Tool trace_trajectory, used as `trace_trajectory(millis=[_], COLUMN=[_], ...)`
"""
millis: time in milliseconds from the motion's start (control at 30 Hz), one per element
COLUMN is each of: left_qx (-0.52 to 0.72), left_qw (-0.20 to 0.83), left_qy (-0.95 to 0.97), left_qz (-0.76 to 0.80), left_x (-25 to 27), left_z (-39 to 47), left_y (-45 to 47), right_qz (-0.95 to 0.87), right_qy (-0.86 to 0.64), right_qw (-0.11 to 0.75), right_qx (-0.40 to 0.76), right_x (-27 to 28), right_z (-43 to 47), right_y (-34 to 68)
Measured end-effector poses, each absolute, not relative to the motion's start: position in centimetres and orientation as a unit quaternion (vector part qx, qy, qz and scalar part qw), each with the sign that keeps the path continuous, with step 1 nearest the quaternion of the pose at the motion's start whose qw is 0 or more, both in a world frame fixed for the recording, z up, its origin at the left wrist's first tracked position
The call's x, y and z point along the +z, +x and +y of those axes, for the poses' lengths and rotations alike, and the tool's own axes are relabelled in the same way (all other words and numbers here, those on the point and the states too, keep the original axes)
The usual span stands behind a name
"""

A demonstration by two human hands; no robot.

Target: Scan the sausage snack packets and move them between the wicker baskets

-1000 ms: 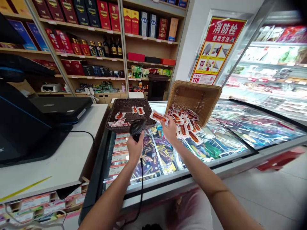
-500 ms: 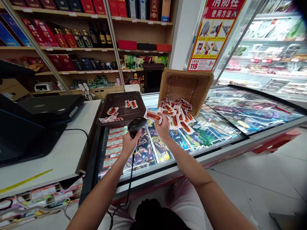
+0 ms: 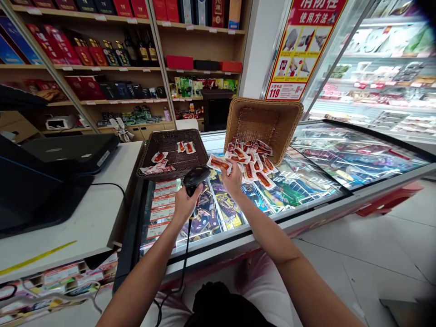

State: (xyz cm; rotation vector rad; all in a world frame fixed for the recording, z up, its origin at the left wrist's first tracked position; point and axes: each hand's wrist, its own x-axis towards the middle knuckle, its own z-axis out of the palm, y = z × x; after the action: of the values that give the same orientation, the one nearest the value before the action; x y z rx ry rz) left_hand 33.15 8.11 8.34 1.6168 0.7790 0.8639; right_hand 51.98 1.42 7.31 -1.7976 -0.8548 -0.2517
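My left hand (image 3: pixel 185 201) is wrapped round the handle of a black barcode scanner (image 3: pixel 196 175), its head pointing right and its cable hanging down. Close to the scanner head, my right hand (image 3: pixel 233 179) pinches a small vacuum-packed sausage (image 3: pixel 218 163) by its right end. Just beyond that hand, a tan wicker basket (image 3: pixel 264 119) lies tipped toward me. More packed sausages (image 3: pixel 250 170) spill from its mouth onto the glass. To the left, a dark brown woven basket (image 3: pixel 170 138) holds several similar packs (image 3: pixel 186 147), some in a pile at its near left corner.
Below the baskets is a glass-topped chest freezer (image 3: pixel 306 181) with packaged goods inside. At left, a white counter (image 3: pixel 85 204) carries a black machine (image 3: pixel 71 152). Shelves (image 3: pixel 200 41) with boxes and bottles stand behind; a red stool (image 3: pixel 388 200) is at right.
The scanner and the sausage pack in my right hand have barely shifted to the right. The baskets and other packs look the same.
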Motion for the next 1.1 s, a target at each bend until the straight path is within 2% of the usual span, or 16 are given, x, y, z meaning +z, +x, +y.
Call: trace_trajectory(millis=[133,367,467,600,767,900,1100], left_qx=[0.367,0.378,0.388,0.425,0.509,0.555,0.575], left_qw=[0.560,0.580,0.584,0.563,0.526,0.520,0.505], left_qy=[0.666,0.620,0.598,0.577,0.531,0.490,0.491], left_qz=[0.330,0.370,0.388,0.412,0.427,0.425,0.416], left_x=[7.9,8.2,8.2,7.7,7.5,7.6,7.5], left_z=[8.5,8.8,8.9,9.0,9.4,9.4,8.7], left_y=[33.2,33.5,33.4,33.2,32.9,32.7,32.7], right_qz=[-0.330,-0.156,-0.194,-0.335,-0.517,-0.528,-0.455], right_qy=[-0.775,-0.845,-0.844,-0.822,-0.796,-0.834,-0.879], right_qw=[0.522,0.483,0.457,0.386,0.276,0.157,0.144], right_qx=[-0.134,-0.170,-0.206,-0.249,-0.151,-0.037,0.019], right_x=[6.7,8.5,10.3,12.9,14.4,13.6,10.9], right_z=[1.7,1.0,2.1,7.2,17.4,24.3,28.1], right_y=[54.4,60.8,62.0,60.2,55.2,52.7,52.2])
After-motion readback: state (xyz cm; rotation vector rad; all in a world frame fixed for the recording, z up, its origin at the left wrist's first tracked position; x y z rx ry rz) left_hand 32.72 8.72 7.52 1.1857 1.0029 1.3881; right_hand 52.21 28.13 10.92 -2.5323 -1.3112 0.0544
